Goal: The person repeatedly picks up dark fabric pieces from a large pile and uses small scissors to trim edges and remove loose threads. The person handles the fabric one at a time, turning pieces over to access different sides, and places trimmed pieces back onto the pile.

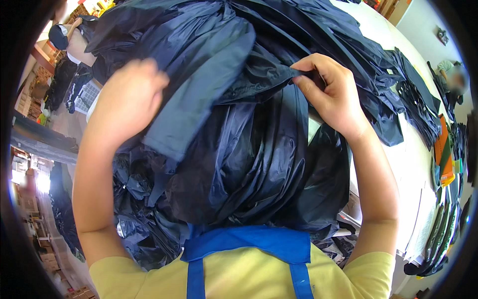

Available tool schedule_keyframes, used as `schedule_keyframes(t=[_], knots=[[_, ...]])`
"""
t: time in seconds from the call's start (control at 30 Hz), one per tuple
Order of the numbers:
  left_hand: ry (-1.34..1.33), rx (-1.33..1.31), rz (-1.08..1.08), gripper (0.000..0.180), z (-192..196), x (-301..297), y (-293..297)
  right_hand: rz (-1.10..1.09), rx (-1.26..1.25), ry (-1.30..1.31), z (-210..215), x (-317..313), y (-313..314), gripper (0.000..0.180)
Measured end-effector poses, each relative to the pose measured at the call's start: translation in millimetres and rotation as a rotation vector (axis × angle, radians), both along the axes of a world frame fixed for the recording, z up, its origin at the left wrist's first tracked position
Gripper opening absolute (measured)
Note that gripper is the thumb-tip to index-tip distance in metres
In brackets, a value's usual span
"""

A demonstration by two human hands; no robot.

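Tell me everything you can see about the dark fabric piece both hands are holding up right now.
The dark navy fabric piece looks thin, smooth and slightly glossy, like nylon. It is lifted above a heap of similar dark fabric and hangs in loose folds and creases. The left hand grips its upper left part, fingers curled into the cloth. The right hand pinches a narrow edge or corner between thumb and fingertips, pulling a band taut between the hands. Its full outline is hidden among the folds.

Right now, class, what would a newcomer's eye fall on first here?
A big heap of dark navy fabric fills the centre. The left hand grips a fold at upper left, and the right hand pinches an edge at upper right. A blue apron over a yellow shirt sits at the bottom.
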State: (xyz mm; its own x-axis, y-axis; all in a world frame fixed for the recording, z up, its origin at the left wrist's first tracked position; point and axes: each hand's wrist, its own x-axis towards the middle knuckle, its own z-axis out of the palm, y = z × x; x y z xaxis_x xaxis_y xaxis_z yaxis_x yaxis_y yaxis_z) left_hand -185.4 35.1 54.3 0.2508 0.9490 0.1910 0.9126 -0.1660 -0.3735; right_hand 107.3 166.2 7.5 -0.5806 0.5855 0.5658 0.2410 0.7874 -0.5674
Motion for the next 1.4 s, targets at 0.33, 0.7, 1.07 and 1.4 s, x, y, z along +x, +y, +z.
schedule_keyframes(t=[0.33, 0.7, 1.07, 1.4], knots=[[-0.459, 0.220, -0.249, 0.036, -36.4, 95.5, 62.2, 0.003, -0.105, 0.079, -13.9, -4.7, 9.9, 0.011], [-0.942, 0.181, -0.414, 0.017, -55.2, 71.2, 84.6, 0.119, -0.457, 0.130, -2.1, -14.7, 12.8, 0.011], [-1.691, -0.276, -0.242, 0.021, -61.8, 64.6, 86.7, -0.181, -0.059, 0.158, -5.7, -20.2, 6.5, 0.024], [-1.773, -0.310, -0.188, 0.023, -64.5, 65.9, 88.5, 0.009, 0.468, 0.021, -16.2, -32.2, 13.2, 0.018]])
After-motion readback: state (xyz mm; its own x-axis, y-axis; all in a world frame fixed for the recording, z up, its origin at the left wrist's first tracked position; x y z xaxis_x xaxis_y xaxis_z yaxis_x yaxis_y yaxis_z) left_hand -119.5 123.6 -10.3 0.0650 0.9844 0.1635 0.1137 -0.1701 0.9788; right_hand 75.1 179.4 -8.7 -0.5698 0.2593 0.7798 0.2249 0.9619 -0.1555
